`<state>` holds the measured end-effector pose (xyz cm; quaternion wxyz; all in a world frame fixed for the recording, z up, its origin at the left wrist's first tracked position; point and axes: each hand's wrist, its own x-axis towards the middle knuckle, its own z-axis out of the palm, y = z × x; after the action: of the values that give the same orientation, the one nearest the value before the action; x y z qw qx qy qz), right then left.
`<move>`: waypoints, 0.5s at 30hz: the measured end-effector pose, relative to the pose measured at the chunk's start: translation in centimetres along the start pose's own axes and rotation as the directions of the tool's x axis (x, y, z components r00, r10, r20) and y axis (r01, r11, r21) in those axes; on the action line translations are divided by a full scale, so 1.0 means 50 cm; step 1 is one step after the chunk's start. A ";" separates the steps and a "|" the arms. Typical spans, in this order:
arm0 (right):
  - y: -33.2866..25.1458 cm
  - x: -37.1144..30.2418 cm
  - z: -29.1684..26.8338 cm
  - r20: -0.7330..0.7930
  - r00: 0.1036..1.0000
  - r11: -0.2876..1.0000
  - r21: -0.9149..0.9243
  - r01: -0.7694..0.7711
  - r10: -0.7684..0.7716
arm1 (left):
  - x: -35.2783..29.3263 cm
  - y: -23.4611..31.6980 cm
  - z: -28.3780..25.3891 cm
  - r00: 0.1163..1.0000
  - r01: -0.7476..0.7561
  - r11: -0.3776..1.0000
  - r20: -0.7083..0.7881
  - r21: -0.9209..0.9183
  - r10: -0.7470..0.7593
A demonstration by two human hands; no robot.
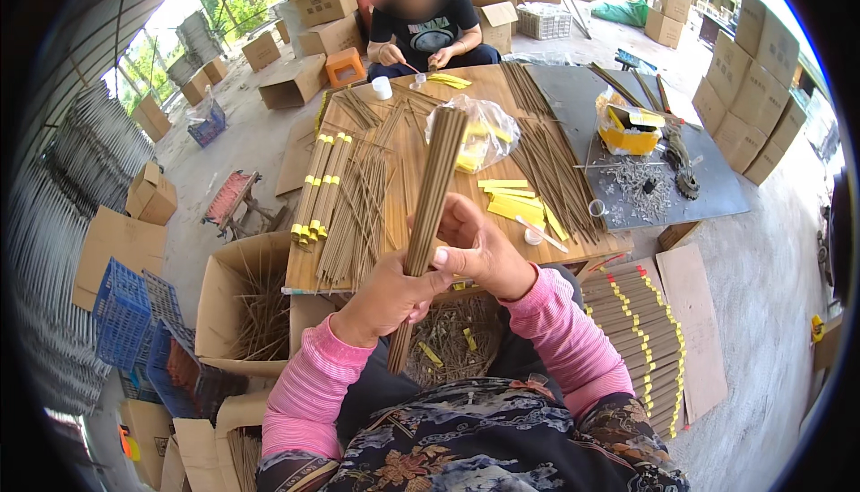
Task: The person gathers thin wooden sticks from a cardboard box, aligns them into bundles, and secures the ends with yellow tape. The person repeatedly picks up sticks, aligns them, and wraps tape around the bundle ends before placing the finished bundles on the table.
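Observation:
A thick bundle of thin brown incense sticks (436,178) stands tilted in front of me, its top leaning right, over the near edge of the table. My left hand (385,293) is closed round its lower part. Higher up, my right hand (484,250) curls its fingers behind the bundle, thumb against the side near my left thumb; some fingertips are hidden. On the table beyond lie loose sticks (358,214), bundles banded with yellow labels (322,185), flat yellow paper strips (517,208) and a small white cup with a flat stick (534,236).
Across the wooden table (421,223) a co-worker (425,26) handles small things. A plastic bag (488,133) lies mid-table; a dark board (645,169) holds a yellow container (630,129). Below left stands a cardboard box of sticks (233,286); labelled bundles (636,340) lie below right.

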<state>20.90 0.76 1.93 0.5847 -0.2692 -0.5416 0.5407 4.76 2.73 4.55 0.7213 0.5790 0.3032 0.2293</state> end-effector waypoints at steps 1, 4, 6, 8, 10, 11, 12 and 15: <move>-0.005 0.002 0.014 0.012 1.000 0.996 0.084 -0.014 0.013 | -0.005 -0.006 0.006 0.997 0.053 0.996 0.045 0.065 -0.056; -0.012 -0.008 0.052 -0.013 0.997 0.887 0.459 -0.058 0.072 | -0.015 -0.025 0.018 0.975 0.149 0.975 0.139 0.162 -0.172; 0.007 -0.021 0.053 -0.047 0.999 0.875 0.485 -0.001 0.027 | -0.019 -0.034 0.011 0.956 0.205 0.962 0.173 0.183 -0.237; 0.007 -0.029 0.068 -0.112 0.992 0.839 0.545 0.011 0.060 | -0.024 -0.031 0.010 0.946 0.246 0.950 0.165 0.192 -0.278; 0.009 -0.031 0.079 -0.224 0.972 0.842 0.536 0.065 0.067 | -0.021 -0.049 0.003 0.949 0.246 0.947 0.148 0.205 -0.278; 0.009 -0.026 0.081 -0.302 0.952 0.862 0.494 0.109 0.053 | -0.016 -0.055 0.002 0.971 0.168 0.927 0.108 0.334 -0.215; 0.009 -0.023 0.082 -0.377 0.925 0.881 0.449 0.149 0.036 | -0.014 -0.072 0.002 0.997 0.050 0.898 0.027 0.437 -0.069; 0.011 -0.017 0.073 -0.484 0.874 0.883 0.424 0.203 0.032 | -0.015 -0.086 0.044 0.942 -0.054 0.700 -0.195 0.712 0.272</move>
<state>17.50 -0.85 2.14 0.7709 -0.2221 -0.2478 0.5432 5.70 -0.29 0.83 0.3745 0.7930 0.4148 0.2427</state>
